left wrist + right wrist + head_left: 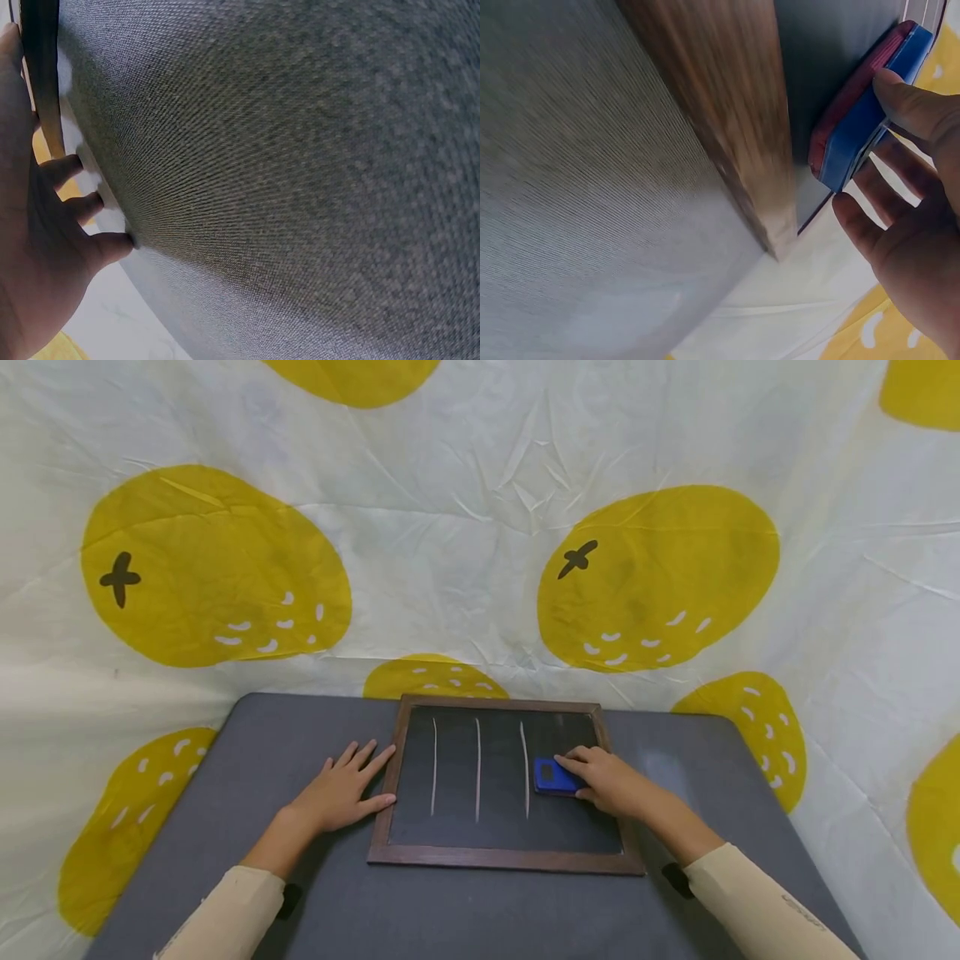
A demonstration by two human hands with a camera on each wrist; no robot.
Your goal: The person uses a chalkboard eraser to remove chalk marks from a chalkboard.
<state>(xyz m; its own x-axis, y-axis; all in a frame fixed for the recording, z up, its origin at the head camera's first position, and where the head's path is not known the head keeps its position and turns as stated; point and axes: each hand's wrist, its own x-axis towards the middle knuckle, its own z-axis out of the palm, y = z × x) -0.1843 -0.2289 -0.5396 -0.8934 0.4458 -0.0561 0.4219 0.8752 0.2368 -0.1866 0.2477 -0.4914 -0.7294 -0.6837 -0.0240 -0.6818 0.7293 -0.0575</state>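
A wood-framed chalkboard [457,839] lies on the table with three upright chalk lines [478,772] on its dark surface. My right hand [606,781] grips a blue chalkboard eraser [549,775] on the board, just right of the rightmost line. In the right wrist view the eraser [855,120] shows a dark red felt side facing the board, thumb on one edge and fingers on the other. My left hand [337,789] is spread at the board's left edge, its thumb and index fingertips on the frame. The left wrist view shows its fingers [112,246] stretched out over the table.
The grey cloth-covered table [330,893] extends around the board on both sides and in front. Behind it hangs a white curtain [442,568] printed with large yellow fruit shapes.
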